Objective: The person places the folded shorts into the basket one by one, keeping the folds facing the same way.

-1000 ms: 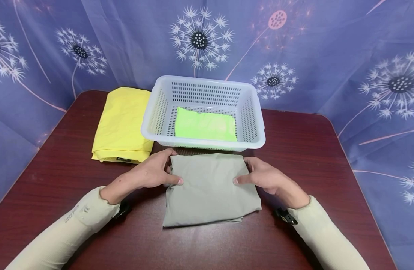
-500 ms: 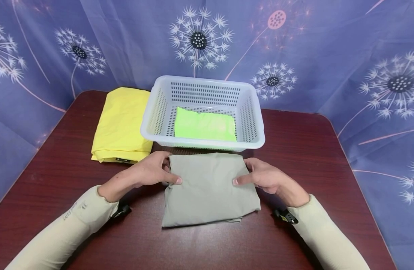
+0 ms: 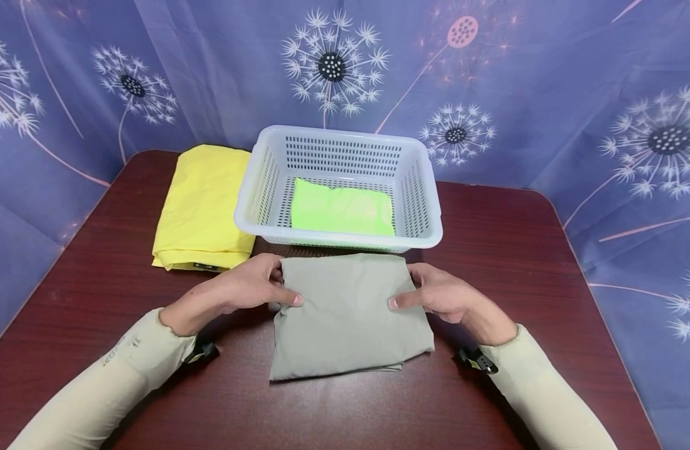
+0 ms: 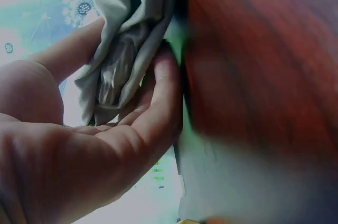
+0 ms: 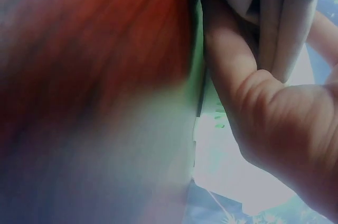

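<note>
A folded grey-green cloth [image 3: 347,319] lies on the table in front of the basket, its layers showing at the lower edge. My left hand [image 3: 255,282] grips its left side, thumb on top and fingers tucked beneath. Opposite it, my right hand [image 3: 446,294] holds the right side in the same way. The left wrist view shows the bunched layers of the cloth [image 4: 121,60] between thumb and fingers. In the right wrist view, the fingers go under the folded cloth [image 5: 282,23].
Behind the cloth stands a white perforated plastic basket [image 3: 345,240] with a folded bright green cloth [image 3: 342,209] inside. A folded yellow cloth [image 3: 204,206] lies left of the basket on the dark red-brown table [image 3: 502,237]. A blue dandelion-patterned curtain [image 3: 221,69] hangs behind.
My left hand has shifted very slightly at the cloth's left edge, its index finger drawing in a little. The right hand, cloth and basket stay practically where they were.
</note>
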The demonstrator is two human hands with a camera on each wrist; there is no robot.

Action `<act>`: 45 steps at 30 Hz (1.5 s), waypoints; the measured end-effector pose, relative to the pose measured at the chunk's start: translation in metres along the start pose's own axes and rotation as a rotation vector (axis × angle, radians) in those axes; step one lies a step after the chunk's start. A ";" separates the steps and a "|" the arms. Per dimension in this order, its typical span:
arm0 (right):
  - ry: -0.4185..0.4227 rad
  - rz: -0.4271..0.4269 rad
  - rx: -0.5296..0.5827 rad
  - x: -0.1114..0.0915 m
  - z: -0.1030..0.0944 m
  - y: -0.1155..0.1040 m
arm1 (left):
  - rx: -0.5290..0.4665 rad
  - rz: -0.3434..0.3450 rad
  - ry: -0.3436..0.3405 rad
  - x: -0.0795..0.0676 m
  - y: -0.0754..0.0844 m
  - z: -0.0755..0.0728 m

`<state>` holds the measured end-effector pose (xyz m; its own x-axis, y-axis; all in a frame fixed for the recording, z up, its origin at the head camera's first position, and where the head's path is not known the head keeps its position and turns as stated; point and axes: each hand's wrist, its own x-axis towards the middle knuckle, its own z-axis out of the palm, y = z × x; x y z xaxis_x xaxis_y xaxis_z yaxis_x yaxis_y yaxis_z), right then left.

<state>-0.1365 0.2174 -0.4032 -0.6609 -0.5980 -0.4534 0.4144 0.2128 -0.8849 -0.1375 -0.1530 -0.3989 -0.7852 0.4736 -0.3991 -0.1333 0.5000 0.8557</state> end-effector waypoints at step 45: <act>0.063 -0.052 -0.173 -0.005 0.008 -0.006 | -0.122 0.065 -0.065 -0.006 0.004 0.009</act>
<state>-0.1303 0.2131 -0.3949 -0.7187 -0.5631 -0.4080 0.2690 0.3159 -0.9099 -0.1275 -0.1474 -0.3961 -0.7543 0.5501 -0.3583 -0.1588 0.3767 0.9126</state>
